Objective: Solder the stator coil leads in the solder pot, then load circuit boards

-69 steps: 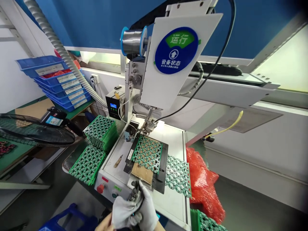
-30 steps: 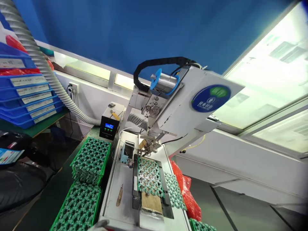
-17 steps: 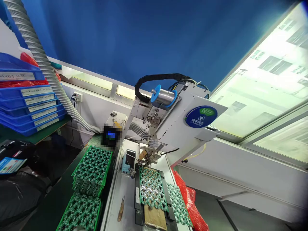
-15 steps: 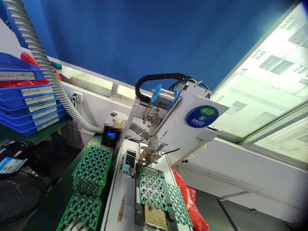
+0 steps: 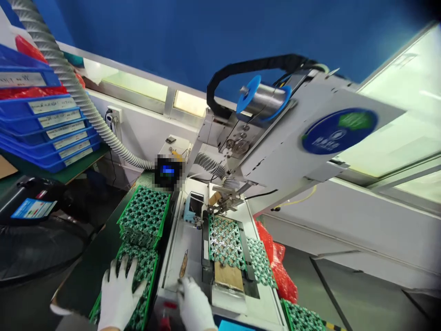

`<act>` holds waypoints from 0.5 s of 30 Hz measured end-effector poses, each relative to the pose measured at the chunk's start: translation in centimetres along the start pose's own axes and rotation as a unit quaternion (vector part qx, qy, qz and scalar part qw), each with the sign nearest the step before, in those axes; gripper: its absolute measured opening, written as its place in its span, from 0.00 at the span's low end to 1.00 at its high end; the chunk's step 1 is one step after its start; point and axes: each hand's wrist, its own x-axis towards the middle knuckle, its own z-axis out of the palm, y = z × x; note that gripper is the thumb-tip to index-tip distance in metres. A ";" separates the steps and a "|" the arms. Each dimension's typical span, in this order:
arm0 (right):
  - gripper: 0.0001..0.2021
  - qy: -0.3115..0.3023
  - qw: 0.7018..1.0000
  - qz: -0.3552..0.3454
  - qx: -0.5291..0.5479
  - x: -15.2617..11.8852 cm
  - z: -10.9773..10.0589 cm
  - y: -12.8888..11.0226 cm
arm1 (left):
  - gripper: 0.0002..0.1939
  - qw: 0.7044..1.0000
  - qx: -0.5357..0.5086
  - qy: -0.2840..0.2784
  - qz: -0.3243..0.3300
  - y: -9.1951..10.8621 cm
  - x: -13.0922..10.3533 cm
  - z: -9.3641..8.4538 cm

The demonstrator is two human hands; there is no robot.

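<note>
My left hand, in a white glove, lies with fingers spread on the front stack of green lattice circuit boards. My right hand, also white-gloved, is at the front of the machine's base, just below a slim brown-handled tool. Its fingers look bent and blurred, and whether they touch the tool cannot be made out. To its right, a lattice board lies in the machine's dark fixture, under the soldering head. A piece of brown board sits at the fixture's near end.
Behind the front stack stands a taller board stack. Another lattice board lies right of the fixture, beside red bubble wrap. A wire spool and machine arm overhang the base. Blue trays are piled at left, near a ribbed hose.
Both gloved hands have come further into view from below; earlier only blurred fingertips showed over the front stack. The camera view has shifted, and more boards show at lower right.
</note>
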 end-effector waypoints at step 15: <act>0.13 0.081 0.986 0.086 -0.122 5.8 1.7 -1.4 | 0.24 1.000 0.005 -0.001 0.005 -0.3 0.0 0.1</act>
